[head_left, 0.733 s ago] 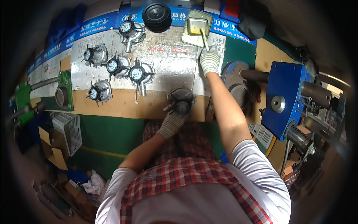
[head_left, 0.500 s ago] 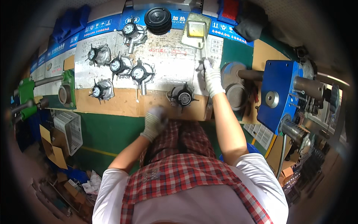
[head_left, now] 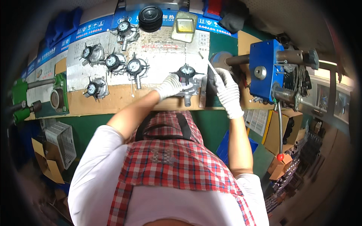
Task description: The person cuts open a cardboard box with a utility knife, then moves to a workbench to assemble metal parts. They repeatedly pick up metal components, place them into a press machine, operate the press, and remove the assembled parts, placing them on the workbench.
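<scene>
A grey cast-metal housing [head_left: 188, 90] with a black, long-armed ring on top lies near the table's front edge. My left hand [head_left: 170, 86], in a white knitted glove, grips its left side; the fingertips are partly hidden against it. Held in my gloved right hand [head_left: 226, 90] is a slim white-handled brush [head_left: 209, 64], slanting up and left, its small end to the right of and beyond the housing, in the air or over the cardboard. A shallow metal tray [head_left: 185, 25] with yellow liquid sits at the far side, apart from the brush.
Several similar housings [head_left: 135, 67] stand on the cardboard [head_left: 113, 98] to the left. Black round parts [head_left: 150, 18] are stacked at the back. A blue press-like machine [head_left: 260, 71] rises at the right, a green one [head_left: 60, 98] at the left.
The brush has left the tray, and my right hand has come nearer to me and right. My left hand has reached onto the housing, which is now turned, its pipe toward me.
</scene>
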`<state>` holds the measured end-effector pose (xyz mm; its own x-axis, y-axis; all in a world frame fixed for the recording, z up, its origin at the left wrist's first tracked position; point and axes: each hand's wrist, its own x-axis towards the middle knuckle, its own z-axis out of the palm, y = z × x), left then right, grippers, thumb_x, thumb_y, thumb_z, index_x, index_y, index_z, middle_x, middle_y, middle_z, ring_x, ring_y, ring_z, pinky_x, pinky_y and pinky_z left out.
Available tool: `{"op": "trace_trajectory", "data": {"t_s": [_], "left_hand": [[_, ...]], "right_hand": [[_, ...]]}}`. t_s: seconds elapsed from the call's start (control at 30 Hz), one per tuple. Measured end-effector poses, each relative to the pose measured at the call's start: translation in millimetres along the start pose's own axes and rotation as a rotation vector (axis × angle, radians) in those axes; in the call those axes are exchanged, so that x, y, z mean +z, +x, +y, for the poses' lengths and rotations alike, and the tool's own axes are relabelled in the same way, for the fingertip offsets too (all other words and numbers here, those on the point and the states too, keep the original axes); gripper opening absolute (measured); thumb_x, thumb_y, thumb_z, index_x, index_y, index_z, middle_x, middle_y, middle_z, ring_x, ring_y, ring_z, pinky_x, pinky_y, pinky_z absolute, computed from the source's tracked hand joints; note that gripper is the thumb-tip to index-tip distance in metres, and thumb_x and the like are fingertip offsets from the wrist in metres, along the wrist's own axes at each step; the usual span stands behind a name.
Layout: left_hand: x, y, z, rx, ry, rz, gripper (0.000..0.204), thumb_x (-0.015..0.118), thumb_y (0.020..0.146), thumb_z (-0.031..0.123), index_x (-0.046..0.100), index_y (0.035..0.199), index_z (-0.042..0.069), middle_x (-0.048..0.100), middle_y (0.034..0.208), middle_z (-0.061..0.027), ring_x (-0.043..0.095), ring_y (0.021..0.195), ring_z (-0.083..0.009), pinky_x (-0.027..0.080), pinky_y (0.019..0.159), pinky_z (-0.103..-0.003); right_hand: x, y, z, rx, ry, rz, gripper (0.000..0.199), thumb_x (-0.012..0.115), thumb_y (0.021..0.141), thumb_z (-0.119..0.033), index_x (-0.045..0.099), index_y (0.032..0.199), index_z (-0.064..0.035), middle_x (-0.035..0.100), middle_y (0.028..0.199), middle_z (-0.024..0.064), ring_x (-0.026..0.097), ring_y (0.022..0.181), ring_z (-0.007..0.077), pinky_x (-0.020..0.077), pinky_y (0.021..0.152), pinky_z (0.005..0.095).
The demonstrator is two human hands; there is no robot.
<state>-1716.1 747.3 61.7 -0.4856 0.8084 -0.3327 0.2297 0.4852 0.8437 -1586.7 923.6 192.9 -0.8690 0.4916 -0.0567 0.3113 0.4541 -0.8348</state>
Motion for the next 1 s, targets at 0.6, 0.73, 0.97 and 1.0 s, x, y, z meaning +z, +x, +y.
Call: {"op": "trace_trajectory", "data": {"t_s": [0.6,0.73,0.97,1.0], "left_hand": [[-122,-63,67,-0.171,-0.367,-0.333,0.027,0.077,0.09,0.031,0.073,0.1,0.007,0.073,0.09,-0.0014,0.064,0.082,-0.0116,0.052,0.078,-0.03],[-126,-52,57,-0.185,-0.454,-0.364,0.028,0.077,0.091,0.033,0.074,0.101,0.007,0.074,0.093,-0.0025,0.065,0.084,-0.0117,0.053,0.079,-0.03],[-121,-28,22,-0.362,-0.972,-0.434,0.027,0.077,0.091,0.024,0.07,0.105,0.001,0.074,0.098,-0.0064,0.071,0.09,-0.0151,0.058,0.081,-0.029],[-126,-25,21,-0.328,-0.783,-0.401,0.029,0.078,0.088,0.022,0.07,0.107,0.001,0.074,0.098,-0.007,0.07,0.092,-0.0162,0.057,0.085,-0.031]], "right_hand": [[-10,30,-78,-0.418,-0.841,-0.072,0.026,0.066,0.092,-0.02,0.072,0.115,-0.0104,0.072,0.105,0.0161,0.07,0.095,0.0332,0.056,0.082,0.042],[-1,49,-50,-0.02,-0.394,-0.35,0.022,0.058,0.099,-0.024,0.073,0.106,-0.0098,0.07,0.074,0.0114,0.067,0.067,0.0257,0.0521,0.066,0.039],[24,98,-24,0.485,0.369,-0.453,0.02,0.057,0.104,-0.02,0.067,0.106,-0.0033,0.058,0.072,-0.0025,0.052,0.063,0.0056,0.0391,0.056,0.0219],[36,108,9,0.43,0.401,-0.381,0.02,0.058,0.104,-0.024,0.066,0.107,-0.0068,0.056,0.074,-0.0049,0.05,0.063,0.0028,0.035,0.054,0.0184]]}}
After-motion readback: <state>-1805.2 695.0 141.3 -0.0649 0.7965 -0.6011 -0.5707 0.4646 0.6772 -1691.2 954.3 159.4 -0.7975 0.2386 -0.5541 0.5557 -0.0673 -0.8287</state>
